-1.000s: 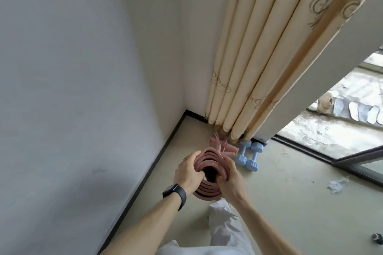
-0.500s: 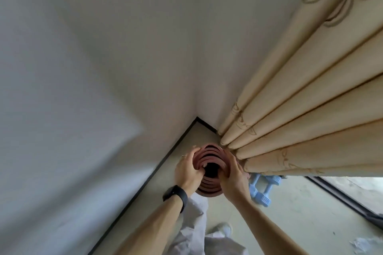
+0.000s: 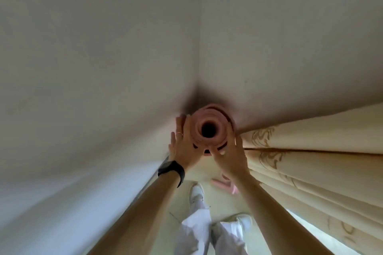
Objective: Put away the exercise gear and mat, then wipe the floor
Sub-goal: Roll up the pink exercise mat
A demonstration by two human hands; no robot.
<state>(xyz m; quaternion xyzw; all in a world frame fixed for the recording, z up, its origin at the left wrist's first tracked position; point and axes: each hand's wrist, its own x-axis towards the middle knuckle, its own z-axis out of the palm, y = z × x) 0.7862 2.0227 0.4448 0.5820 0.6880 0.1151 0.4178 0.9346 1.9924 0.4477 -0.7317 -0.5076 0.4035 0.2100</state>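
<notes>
Mat (image 3: pixel 219 118), rolled into a pink tube, stands on end in the far corner where the two pale walls (image 3: pixel 103 68) meet, and I look straight down its dark hollow core. My hands are apart, one on each side of the roll. My left hand (image 3: pixel 183 147) lies against its left side with the fingers stretched flat along it, a ring (image 3: pixel 179 133) on one finger and a black watch (image 3: pixel 172 170) on the wrist. My right hand (image 3: pixel 232 157) grips the near right edge, thumb on the near rim and fingers round the side. Just right of the roll hangs a cream patterned curtain (image 3: pixel 310 147), its folds touching it. Nearer, on the floor (image 3: pixel 219 203), a small pink object (image 3: pixel 220 183) lies partly hidden by my right forearm; I cannot tell what it is. My white trousers (image 3: pixel 194 230) and white shoes (image 3: pixel 196 189) show below.
</notes>
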